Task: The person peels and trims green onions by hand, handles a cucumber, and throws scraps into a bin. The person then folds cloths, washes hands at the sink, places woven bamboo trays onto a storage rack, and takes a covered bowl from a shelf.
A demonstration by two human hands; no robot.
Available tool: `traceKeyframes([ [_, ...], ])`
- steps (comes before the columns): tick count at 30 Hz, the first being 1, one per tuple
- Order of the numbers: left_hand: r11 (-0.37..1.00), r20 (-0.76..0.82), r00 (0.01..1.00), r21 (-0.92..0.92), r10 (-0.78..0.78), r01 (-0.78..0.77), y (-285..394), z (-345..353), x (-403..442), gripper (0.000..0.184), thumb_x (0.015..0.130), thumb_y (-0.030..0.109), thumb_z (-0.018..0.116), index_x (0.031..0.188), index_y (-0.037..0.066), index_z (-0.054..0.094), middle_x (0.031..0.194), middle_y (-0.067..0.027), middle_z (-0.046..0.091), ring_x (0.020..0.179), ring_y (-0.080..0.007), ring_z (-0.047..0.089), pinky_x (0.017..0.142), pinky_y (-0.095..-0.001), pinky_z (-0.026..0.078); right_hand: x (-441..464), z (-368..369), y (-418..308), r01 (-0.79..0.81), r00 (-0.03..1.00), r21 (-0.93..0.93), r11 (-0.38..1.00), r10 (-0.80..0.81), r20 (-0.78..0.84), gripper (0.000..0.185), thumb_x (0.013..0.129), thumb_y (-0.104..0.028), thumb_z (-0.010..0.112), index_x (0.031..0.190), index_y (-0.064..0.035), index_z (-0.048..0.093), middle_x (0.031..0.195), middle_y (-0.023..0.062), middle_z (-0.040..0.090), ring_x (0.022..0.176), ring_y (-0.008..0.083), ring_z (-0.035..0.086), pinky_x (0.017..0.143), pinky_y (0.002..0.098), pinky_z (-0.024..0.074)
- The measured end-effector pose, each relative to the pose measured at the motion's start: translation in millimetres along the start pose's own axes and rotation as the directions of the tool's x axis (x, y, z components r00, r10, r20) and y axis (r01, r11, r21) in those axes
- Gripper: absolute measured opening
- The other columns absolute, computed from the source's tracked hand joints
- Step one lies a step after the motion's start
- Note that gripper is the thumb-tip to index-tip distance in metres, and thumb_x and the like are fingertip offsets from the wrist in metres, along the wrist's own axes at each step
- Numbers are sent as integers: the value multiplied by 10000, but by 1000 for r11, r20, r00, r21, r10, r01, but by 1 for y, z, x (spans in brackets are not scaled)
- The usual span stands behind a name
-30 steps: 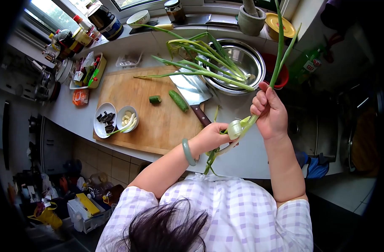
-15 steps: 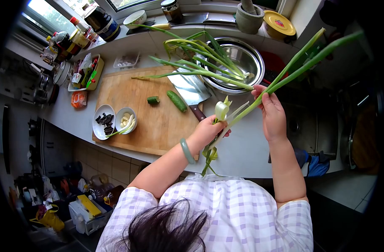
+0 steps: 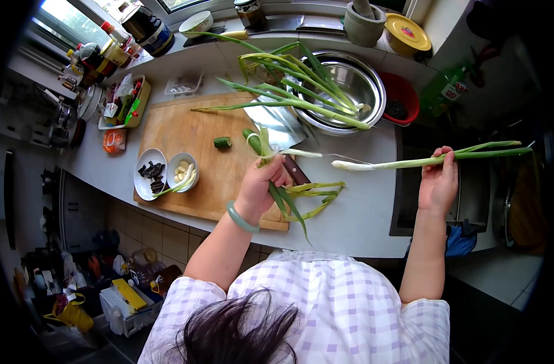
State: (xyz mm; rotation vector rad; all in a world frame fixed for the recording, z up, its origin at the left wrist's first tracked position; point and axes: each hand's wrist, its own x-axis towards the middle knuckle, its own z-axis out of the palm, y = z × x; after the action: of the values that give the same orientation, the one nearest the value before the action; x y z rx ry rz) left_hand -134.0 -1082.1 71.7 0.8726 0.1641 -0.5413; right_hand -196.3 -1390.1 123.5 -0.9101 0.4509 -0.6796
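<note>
My left hand [image 3: 262, 185], above the cutting board's right edge, is closed around peeled-off scallion leaves [image 3: 313, 193] that hang down and stick out to the right. Between thumb and fingers, my right hand [image 3: 439, 176] holds a scallion [image 3: 398, 164] level over the sink's edge, its white root end toward the left. A cleaver [image 3: 277, 124] lies partly on the cutting board [image 3: 186, 127], its handle partly behind the leaves. More scallions [image 3: 331, 112] rest across the nested steel bowls [image 3: 374, 79]. A cucumber [image 3: 251, 138] is partly hidden behind the held leaves; a short cucumber piece [image 3: 222, 142] lies beside it.
On the board's left stand a plate of dark pieces [image 3: 143, 189] and a bowl of garlic [image 3: 194, 181]. A red basin [image 3: 410, 91] sits behind the sink [image 3: 471, 200]. Bottles, a stone mortar [image 3: 363, 27] and a yellow-lidded tin [image 3: 408, 33] line the windowsill.
My hands have moved apart, left hand leftward with the leaves and right hand rightward with the scallion. The scallion has come away from the leaves and swung from slanted to nearly level.
</note>
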Motion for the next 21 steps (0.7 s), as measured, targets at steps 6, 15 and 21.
traceKeyframes([
  [6, 995, 48, 999, 96, 3, -7, -13, 20, 1, 126, 875, 162, 507, 888, 41, 538, 663, -15, 497, 604, -121, 479, 667, -274, 426, -10, 7, 8, -71, 996, -3, 997, 71, 59, 167, 907, -224, 458, 914, -68, 517, 805, 11, 508, 672, 77, 416, 602, 203, 336],
  [15, 856, 92, 937, 444, -338, 265, -16, 33, 4, 199, 782, 89, 633, 964, 20, 594, 965, -34, 587, 762, -84, 519, 672, -230, 438, -15, 9, 23, -195, 978, 28, 980, 192, 74, 135, 882, -202, 511, 901, -68, 520, 794, 18, 519, 668, 80, 444, 561, 212, 357],
  [21, 643, 134, 938, 758, -319, 111, -14, 41, -4, 197, 754, 94, 659, 947, 62, 631, 863, -13, 604, 727, -76, 521, 667, -223, 427, -18, 10, 26, -237, 969, 55, 970, 232, 87, 121, 869, -198, 535, 860, -78, 522, 746, 7, 521, 627, 74, 446, 527, 208, 358],
])
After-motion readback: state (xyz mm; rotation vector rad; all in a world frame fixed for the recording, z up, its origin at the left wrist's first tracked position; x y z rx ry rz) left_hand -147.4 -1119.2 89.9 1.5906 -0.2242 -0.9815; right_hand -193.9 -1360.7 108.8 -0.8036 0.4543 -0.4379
